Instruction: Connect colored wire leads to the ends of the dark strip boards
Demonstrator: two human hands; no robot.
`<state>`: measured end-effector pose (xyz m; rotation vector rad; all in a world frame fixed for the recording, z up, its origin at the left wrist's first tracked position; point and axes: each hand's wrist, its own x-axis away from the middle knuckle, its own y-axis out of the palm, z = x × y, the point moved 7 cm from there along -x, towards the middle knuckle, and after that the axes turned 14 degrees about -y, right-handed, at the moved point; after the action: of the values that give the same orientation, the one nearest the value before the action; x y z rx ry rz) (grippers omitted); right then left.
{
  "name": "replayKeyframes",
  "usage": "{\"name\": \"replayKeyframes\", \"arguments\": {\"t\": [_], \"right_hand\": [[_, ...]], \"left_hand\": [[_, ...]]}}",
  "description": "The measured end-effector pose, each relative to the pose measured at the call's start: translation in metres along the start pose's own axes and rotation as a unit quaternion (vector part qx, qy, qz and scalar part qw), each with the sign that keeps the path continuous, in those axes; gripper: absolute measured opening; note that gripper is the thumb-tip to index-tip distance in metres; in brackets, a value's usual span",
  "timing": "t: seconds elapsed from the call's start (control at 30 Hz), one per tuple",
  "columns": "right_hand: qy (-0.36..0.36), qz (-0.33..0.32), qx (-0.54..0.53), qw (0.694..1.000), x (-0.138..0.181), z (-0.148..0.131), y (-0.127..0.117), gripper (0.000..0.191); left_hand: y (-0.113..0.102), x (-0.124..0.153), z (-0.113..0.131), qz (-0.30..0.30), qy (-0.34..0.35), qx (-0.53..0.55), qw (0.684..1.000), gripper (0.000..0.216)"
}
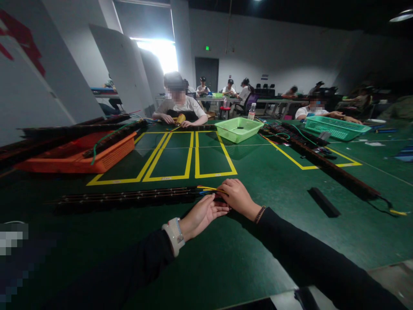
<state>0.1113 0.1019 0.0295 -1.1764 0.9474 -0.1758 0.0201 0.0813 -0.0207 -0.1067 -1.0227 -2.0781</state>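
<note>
Leftmost on my feed, an orange basket point(118, 158) sits at the middle left of the frame, with a dark strip and a green wire point(97, 147) lying over it. If a sleeve brushed that loose wire, I think it could snag and drag the strip off the rim.

Below it, left of centre, a long dark assembly point(129, 196) lies flat on the green table point(206, 280), its coloured leads point(208, 188) pointing right. Behind it, 3 yellow tape outlines point(166, 178) mark the tabletop, and a co-worker point(193, 107) handles a yellow roll point(181, 119) at the upper centre.

At the centre, I see the left hand point(206, 212) palm up, fingers loosely extended and gripping nothing I can make out. Just right of it, the right hand point(237, 197) curls down over the leads and looks clamped on them; its fingertips are hidden, so I can't judge how firmly. The 2 hands meet at the fingers. A hard pull here could strain the joints, since nothing I see anchors the assembly, and the whole length might slide or twist.

Further right come a light green basket point(240, 134), a small black block point(323, 202) and another long strip point(342, 176). A wide elbow swing might knock the block, which lies near the right forearm.
</note>
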Motion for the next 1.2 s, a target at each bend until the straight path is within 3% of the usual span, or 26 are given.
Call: {"name": "replayKeyframes", "arguments": {"t": [0.27,0.53,0.73,1.0,1.2], "right_hand": [[0.007,-0.078,0.058,0.995,-0.001,-0.004,0.006,0.012],[0.025,-0.046,-0.078,0.996,0.002,-0.002,0.001,0.01],[0.032,-0.02,-0.031,0.999,0.004,0.0,-0.004,0.009],[-0.127,-0.071,0.139,0.98,0.001,-0.029,-0.013,0.018],[-0.19,-0.099,0.157,0.964,-0.001,-0.047,-0.012,0.021]], "left_hand": [[0.003,0.004,0.003,0.014,0.037,-0.017,0.999,0.007],[-0.001,0.006,0.007,0.053,0.059,0.011,0.997,0.009],[-0.001,0.007,0.006,0.046,0.066,0.026,0.996,0.012],[0.006,0.004,0.006,0.004,0.048,0.081,0.996,0.016],[-0.001,0.0,0.006,0.025,0.047,0.098,0.994,0.014]]}}
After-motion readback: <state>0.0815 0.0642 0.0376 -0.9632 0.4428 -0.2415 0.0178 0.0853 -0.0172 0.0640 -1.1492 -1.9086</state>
